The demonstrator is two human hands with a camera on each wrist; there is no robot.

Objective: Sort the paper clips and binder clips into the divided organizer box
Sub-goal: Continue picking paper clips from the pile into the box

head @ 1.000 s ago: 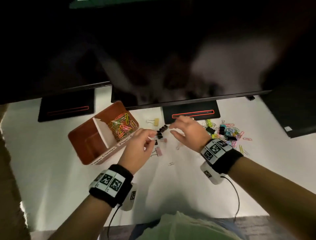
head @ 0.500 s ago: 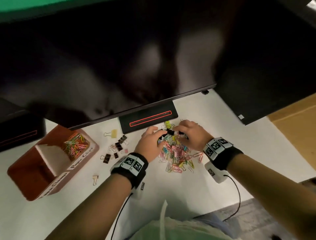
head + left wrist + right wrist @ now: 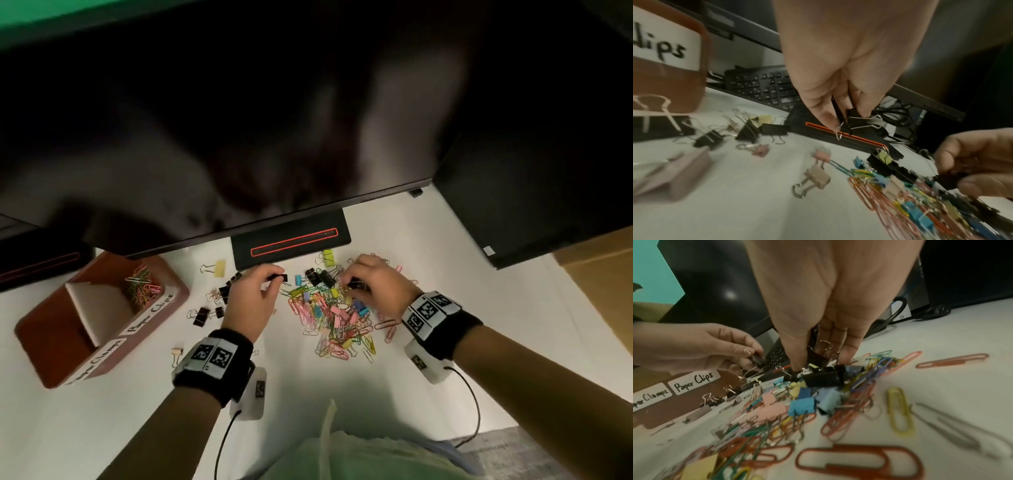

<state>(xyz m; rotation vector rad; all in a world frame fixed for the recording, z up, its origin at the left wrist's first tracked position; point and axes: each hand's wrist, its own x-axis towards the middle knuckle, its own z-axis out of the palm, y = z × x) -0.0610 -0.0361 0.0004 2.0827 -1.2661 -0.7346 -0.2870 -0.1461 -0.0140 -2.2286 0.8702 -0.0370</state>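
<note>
My left hand (image 3: 247, 297) pinched a black clip (image 3: 278, 278) just above the desk (image 3: 102, 428), beside the pile (image 3: 334, 317) of mixed clips. My right hand (image 3: 378, 286) had curled fingers gripping another black clip (image 3: 816, 357) at the pile's far edge. The box (image 3: 51, 346) sat well left, paper clips (image 3: 141, 285) in its far compartment.

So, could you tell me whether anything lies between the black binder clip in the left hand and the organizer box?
Nothing visible blocks the way. The left hand holds the black binder clip above the table, and only a few loose binder clips lie flat on the white surface between it and the organizer box, low enough to pass over.
</note>
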